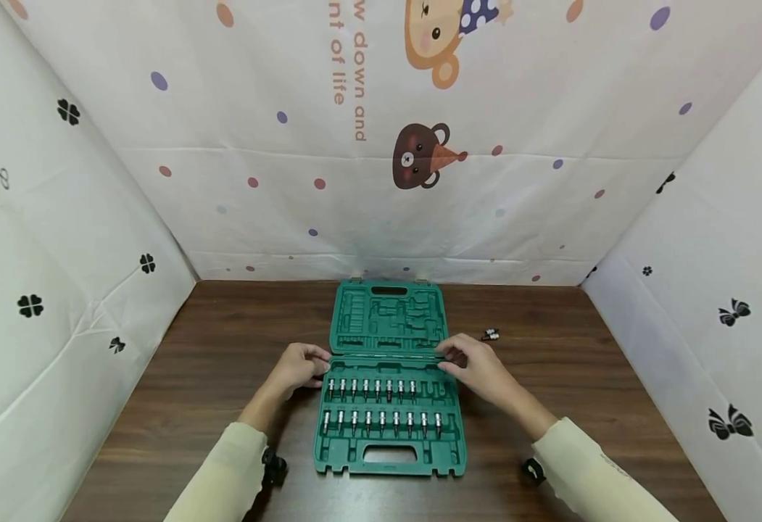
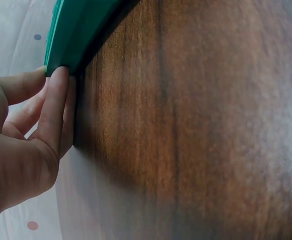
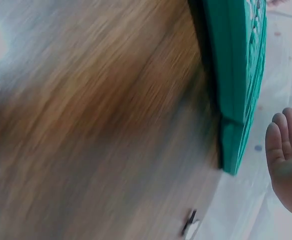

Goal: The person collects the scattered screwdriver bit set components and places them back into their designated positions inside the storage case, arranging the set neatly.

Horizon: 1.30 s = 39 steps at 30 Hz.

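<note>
A green plastic tool case [image 1: 387,407] lies unfolded flat on the table, its lid half [image 1: 381,319] toward the back wall. Two rows of silver socket bits [image 1: 382,419] stand in the near half. At that half's left side, my left hand [image 1: 297,371] pinches the case edge; the left wrist view has the thumb on the top corner and fingers [image 2: 55,107] against the side. My right hand [image 1: 478,366] hovers over the right end of the hinge, its thumb and fingers apart. In the right wrist view nothing shows in the visible part of that hand [image 3: 291,170].
A few small loose metal bits [image 1: 490,335] lie on the brown wooden table [image 1: 224,326], right of the lid. White printed cloth walls [image 1: 289,217] enclose the back and both sides. A black wrist strap [image 1: 273,467] is by the left sleeve.
</note>
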### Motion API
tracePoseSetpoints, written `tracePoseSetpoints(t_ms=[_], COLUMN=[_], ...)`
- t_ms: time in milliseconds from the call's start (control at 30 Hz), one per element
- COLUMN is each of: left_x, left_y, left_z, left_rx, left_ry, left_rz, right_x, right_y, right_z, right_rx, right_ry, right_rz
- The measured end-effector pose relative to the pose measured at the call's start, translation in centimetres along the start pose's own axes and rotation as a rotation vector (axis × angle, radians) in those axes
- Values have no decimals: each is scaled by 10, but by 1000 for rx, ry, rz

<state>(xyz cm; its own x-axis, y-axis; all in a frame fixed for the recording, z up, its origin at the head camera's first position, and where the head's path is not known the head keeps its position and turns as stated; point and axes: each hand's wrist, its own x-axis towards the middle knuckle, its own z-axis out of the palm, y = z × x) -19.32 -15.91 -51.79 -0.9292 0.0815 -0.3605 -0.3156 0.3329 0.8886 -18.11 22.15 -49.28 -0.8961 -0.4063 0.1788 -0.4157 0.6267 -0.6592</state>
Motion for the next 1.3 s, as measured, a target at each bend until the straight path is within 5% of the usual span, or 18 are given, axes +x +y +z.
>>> tracePoseSetpoints(t_ms=[600, 1300], left_x=[-2, -2], left_y=[2, 2], left_z=[-2, -1], left_rx=[-15, -14], left_ry=[-5, 3], left_rz=[-12, -18], right_x=[-7, 4], right_y=[56, 100], right_z=[-35, -48], right_rx=[-119, -239], right_ry=[153, 58], right_rz=[103, 217])
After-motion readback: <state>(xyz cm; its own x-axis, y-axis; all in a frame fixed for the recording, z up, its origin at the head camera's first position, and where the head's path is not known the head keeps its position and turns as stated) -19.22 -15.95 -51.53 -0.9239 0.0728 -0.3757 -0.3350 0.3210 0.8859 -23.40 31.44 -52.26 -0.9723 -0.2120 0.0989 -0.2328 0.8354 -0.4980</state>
